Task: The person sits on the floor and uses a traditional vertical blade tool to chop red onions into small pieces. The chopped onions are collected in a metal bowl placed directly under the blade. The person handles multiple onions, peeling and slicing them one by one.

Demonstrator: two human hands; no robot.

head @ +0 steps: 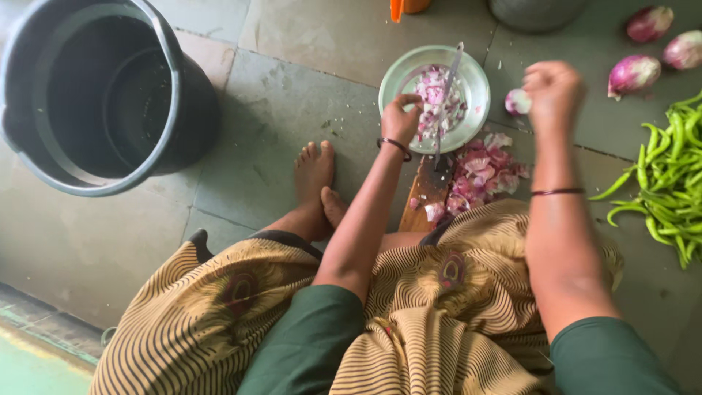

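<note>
slicing close to an upright blade

left hand (401, 119) pinches chopped onion at the rim of the shallow steel bowl (468, 110) on the stone floor; right hand (553, 91) grips a peeled purple onion half (518, 102) near the floor-mounted blade (447, 88). risk, i'd say: fingers grazing that edge, pieces spilling. onion looks glossy, pink-white.

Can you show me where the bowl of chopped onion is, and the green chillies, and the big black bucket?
bowl of chopped onion (477, 82): head view, bare right rim of the bowl.
green chillies (669, 183): head view, middle of the pile.
black bucket (191, 110): head view, outer right wall.
</note>
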